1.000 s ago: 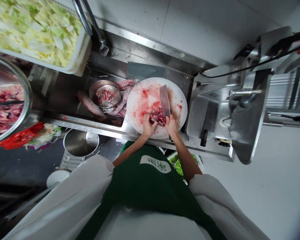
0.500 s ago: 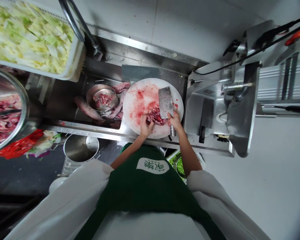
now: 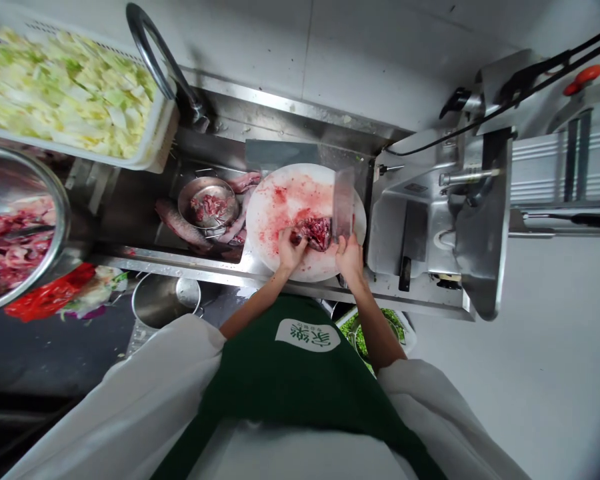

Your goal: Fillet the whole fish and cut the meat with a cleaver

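A round white cutting board (image 3: 285,200), smeared red, lies on the steel counter. A pile of dark red chopped meat (image 3: 316,232) sits near its front edge. My left hand (image 3: 290,250) is curled on the left side of the meat, pressing it. My right hand (image 3: 349,257) grips the handle of a cleaver (image 3: 343,202), whose broad blade is lifted and blurred just right of the meat.
A sink left of the board holds a small steel bowl of meat (image 3: 209,202) and whole fish (image 3: 180,225). A white crate of chopped cabbage (image 3: 65,93) and a big steel bowl of meat (image 3: 10,230) are at far left. A steel slicing machine (image 3: 445,220) stands right.
The cleaver has risen from lying flat against the meat to a lifted, blurred position at the meat's right. My left hand stays on the meat. The view has shifted slightly.
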Motion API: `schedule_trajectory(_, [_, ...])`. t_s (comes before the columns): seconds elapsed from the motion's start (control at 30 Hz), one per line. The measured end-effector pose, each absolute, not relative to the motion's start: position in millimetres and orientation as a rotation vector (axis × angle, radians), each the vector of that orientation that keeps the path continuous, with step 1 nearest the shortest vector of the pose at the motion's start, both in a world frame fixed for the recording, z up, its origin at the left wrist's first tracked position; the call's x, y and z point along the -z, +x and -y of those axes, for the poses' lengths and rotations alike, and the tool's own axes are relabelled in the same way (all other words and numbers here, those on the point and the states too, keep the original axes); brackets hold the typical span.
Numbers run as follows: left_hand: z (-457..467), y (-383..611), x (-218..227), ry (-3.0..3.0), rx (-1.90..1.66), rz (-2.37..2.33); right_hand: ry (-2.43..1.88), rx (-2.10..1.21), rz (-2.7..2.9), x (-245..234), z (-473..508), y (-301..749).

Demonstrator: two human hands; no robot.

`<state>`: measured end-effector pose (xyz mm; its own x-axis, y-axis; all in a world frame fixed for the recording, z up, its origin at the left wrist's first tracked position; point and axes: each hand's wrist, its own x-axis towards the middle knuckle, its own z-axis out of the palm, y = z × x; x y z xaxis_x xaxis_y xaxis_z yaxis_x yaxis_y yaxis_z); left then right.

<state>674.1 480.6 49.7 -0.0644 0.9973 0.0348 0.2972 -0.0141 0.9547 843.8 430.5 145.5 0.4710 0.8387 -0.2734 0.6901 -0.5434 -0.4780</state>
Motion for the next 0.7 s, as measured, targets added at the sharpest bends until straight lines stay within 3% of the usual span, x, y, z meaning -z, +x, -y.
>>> schedule_trajectory(0.2, [-480.3, 675.3, -45.5, 1.422, -1.142, -1.418, -2.542, -0.921, 1.662, -160.9, -416.5, 806.7])
schedule_trajectory(0.47, [-482.3, 674.2, -41.5, 1.416, -1.140, -1.396, -2.485, -0.524, 1.610, -168.6, -429.9, 819.8])
schedule_trajectory(0.7, [-484.6, 675.2, -50.8, 1.555, -0.992, -1.352, -2.505, -0.847, 1.665, -128.7, -427.9, 812.1])
